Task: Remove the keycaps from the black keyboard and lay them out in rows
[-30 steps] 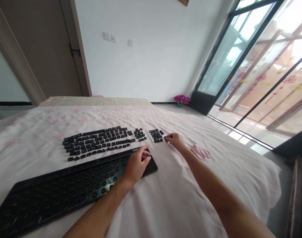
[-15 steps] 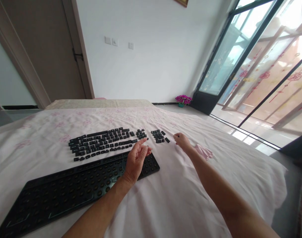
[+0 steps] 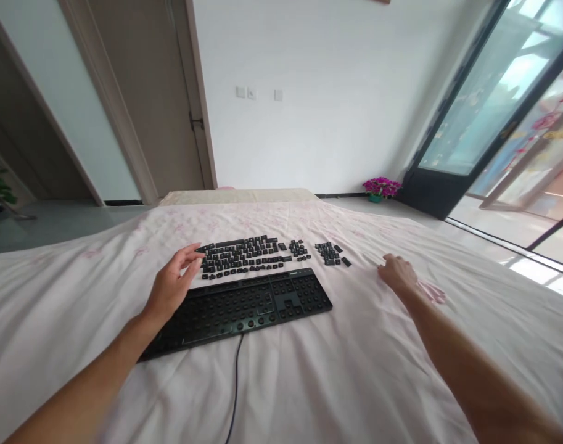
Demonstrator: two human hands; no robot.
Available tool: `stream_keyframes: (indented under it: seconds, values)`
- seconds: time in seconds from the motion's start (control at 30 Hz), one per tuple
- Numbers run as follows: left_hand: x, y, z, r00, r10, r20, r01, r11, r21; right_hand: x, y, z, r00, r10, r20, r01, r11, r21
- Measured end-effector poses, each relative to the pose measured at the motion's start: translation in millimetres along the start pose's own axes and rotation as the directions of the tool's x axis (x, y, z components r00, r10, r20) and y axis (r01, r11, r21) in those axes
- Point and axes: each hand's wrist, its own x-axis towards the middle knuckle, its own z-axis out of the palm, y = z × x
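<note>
Left grip (image 3: 174, 282) is held open, thumb and fingers parted, its fingertips placed at the left end of the main block of black keycaps (image 3: 244, 256); whether a keycap is being touched there cannot be made out at this size. Right grip (image 3: 396, 271) is held low over the pale pink cloth (image 3: 332, 370), palm down and fingers half bent; whether anything is enclosed under them cannot be told.

To the right of the left grip, the main block is laid out in rows, with a long spacebar keycap (image 3: 229, 244) set along its far edge. Farther toward the right grip, a small navigation-key cluster (image 3: 299, 250) and then a number-pad cluster (image 3: 327, 253) are spread. One loose keycap (image 3: 346, 262) is set between that last cluster and the right grip.

On the near side of the keycaps, to the right of the left grip, the stripped keyboard base (image 3: 288, 302) is laid at a slant, its left end partly covered by the left forearm. A dark cable (image 3: 236, 382) is led from its near edge. Beside the right wrist, a crumpled pink cloth piece (image 3: 431, 291) is partly hidden by the arm. Well beyond the right grip, magenta flowers (image 3: 382, 187) are seated in a green pot (image 3: 374, 198).
</note>
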Motion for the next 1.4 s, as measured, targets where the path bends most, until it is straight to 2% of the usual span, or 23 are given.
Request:
stream_keyframes:
  seconds: [0.1, 0.17, 0.3, 0.43, 0.6, 0.77, 0.9, 1.03, 1.23, 1.4]
  values:
    - [-13, -44, -33.0, 0.989, -0.138, -0.053, 0.144, 0.981, 0.132, -25, -20, -6, 0.984, -0.134, -0.117, 0.140, 0.989, 0.047]
    - [-22, -62, -43.6, 0.977, -0.212, -0.034, 0.214, 0.972, 0.100, -48, -42, -5, 0.974, -0.215, -0.070, 0.224, 0.959, 0.172]
    - [-37, -75, -46.9, 0.947, -0.316, 0.060, 0.317, 0.948, -0.004, -95, -85, 7, 0.928, -0.367, 0.056, 0.326, 0.878, 0.351]
    - [-41, -76, -41.4, 0.943, -0.316, 0.104, 0.328, 0.935, -0.137, -117, -108, 22, 0.888, -0.455, 0.067, 0.396, 0.831, 0.391]
    - [-34, -77, -28.2, 0.943, -0.315, 0.106, 0.333, 0.892, -0.306, -113, -120, 31, 0.898, -0.440, 0.014, 0.410, 0.849, 0.332]
    - [-25, -74, -17.4, 0.942, -0.304, 0.142, 0.334, 0.884, -0.326, -99, -125, 32, 0.925, -0.380, 0.025, 0.358, 0.889, 0.287]
    - [-23, -73, -16.7, 0.945, -0.292, 0.149, 0.326, 0.886, -0.331, -97, -125, 34, 0.929, -0.370, -0.004, 0.353, 0.883, 0.311]
    - [-24, -72, -17.7, 0.957, -0.268, 0.112, 0.291, 0.883, -0.367, -101, -125, 38, 0.942, -0.331, -0.050, 0.327, 0.879, 0.348]
    - [-24, -71, -17.0, 0.963, -0.256, 0.081, 0.266, 0.866, -0.424, -100, -125, 42, 0.946, -0.318, -0.060, 0.318, 0.882, 0.348]
    - [-25, -73, -17.0, 0.967, -0.236, 0.101, 0.256, 0.852, -0.457, -99, -125, 40, 0.942, -0.333, -0.052, 0.330, 0.880, 0.342]
